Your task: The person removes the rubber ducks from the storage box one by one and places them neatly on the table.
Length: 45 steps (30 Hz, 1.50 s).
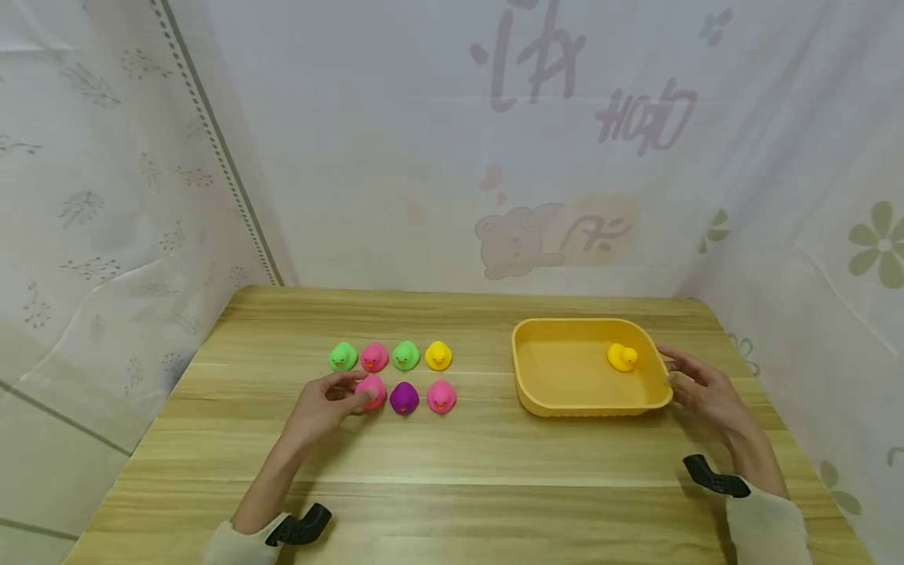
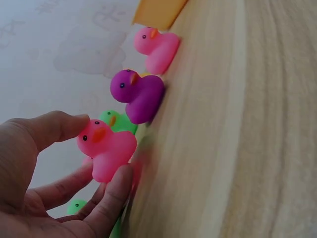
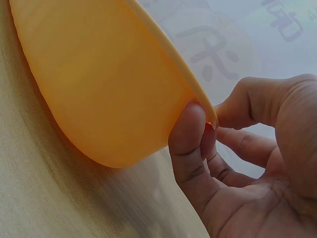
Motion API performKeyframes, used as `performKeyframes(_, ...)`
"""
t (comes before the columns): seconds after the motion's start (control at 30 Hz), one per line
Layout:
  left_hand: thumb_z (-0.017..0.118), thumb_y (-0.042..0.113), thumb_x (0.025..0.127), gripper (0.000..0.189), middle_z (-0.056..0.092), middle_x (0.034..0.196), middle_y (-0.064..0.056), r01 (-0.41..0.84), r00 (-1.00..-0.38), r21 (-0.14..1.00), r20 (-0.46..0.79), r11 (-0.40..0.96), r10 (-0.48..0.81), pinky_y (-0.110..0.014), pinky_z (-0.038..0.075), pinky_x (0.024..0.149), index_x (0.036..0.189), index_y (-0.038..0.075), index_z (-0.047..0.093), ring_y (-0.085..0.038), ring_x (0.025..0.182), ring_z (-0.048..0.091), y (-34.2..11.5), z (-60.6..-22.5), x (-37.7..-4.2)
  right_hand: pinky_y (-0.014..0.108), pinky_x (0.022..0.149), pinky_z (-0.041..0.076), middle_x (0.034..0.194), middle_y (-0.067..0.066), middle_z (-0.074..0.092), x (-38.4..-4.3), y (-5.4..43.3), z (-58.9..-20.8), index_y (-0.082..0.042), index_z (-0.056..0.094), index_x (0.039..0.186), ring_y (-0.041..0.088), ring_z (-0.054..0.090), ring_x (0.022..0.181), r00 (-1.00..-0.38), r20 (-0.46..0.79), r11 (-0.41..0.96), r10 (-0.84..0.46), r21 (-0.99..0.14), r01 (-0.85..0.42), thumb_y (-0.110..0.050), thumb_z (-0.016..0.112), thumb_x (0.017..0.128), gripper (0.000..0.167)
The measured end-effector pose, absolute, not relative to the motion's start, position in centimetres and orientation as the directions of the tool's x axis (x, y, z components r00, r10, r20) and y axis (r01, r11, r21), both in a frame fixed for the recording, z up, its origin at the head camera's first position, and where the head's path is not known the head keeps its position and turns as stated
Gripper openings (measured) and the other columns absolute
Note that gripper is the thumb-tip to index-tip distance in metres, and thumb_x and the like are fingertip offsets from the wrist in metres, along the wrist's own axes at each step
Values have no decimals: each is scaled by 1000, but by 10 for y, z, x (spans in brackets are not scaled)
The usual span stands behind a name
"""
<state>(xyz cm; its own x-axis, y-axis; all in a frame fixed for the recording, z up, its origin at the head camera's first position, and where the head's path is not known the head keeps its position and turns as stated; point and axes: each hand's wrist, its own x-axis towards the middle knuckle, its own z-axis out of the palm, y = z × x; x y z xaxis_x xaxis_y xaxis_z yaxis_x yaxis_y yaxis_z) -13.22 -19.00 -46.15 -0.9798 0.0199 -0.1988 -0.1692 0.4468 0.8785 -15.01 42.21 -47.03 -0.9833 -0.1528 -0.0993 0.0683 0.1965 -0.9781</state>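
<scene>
My left hand (image 1: 321,404) pinches a pink rubber duck (image 2: 106,148) at the left end of the front row, fingers on opposite sides of it, close over the tabletop. Beside that duck stand a purple duck (image 1: 404,399) and another pink duck (image 1: 441,397). Just behind is a row with a green duck (image 1: 343,357), a pink one (image 1: 374,358), a second green one (image 1: 406,356) and a yellow one (image 1: 438,356). On the right, my right hand (image 1: 706,388) grips the rim of a yellow plastic basin (image 3: 114,84) at its right end. Inside the basin sits a yellow duck (image 1: 622,358).
Everything stands on a wood-grain table (image 1: 452,502). A pale printed cloth (image 1: 381,157) hangs along its back edge and on both sides. Black wrist mounts (image 1: 300,526) sit at both sleeve cuffs.
</scene>
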Motion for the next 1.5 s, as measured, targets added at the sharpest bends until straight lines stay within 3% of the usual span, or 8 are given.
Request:
performKeyframes(0.27,76,26,92,43,70,110,-11,-157,-982,869,-188,468,21,-24,51,69,131,9,68,-15,87,62,-190,-464,-130,20,82,60,119,-1,59,-151,421,-469,-4,34,159,6,66,97,-985,-84,214,-153,-976,49,-13,59,105,61)
performKeyframes(0.5,74,27,95,45,71,108,-13,-151,-978,855,-202,496,50,-25,49,70,134,6,66,-17,84,67,-193,-463,-131,20,82,60,118,0,58,-150,421,-469,-6,34,159,6,65,97,-985,-94,224,-146,-973,60,-12,58,105,60)
performKeyframes(1.0,71,28,97,48,68,124,-20,-154,-975,865,-212,478,71,-26,54,70,136,2,64,-18,81,73,-195,-459,-130,20,83,60,118,1,57,-151,421,-467,-7,35,160,6,65,98,-986,-104,251,-129,-966,69,-13,58,105,60)
performKeyframes(1.27,71,26,98,52,62,126,-22,-117,-984,884,-166,452,69,-30,60,75,141,0,59,-23,91,72,-197,-454,-129,20,84,60,119,-1,57,-150,420,-467,-9,34,160,6,65,99,-985,-128,294,-115,-951,89,-15,58,106,59)
performKeyframes(1.5,70,34,99,51,61,133,-17,-36,-994,877,-81,479,75,-26,54,89,141,8,60,-29,118,64,-199,-448,-131,22,84,60,118,2,57,-150,420,-467,-9,35,160,6,65,97,-984,-124,293,-129,-953,82,-16,57,106,58)
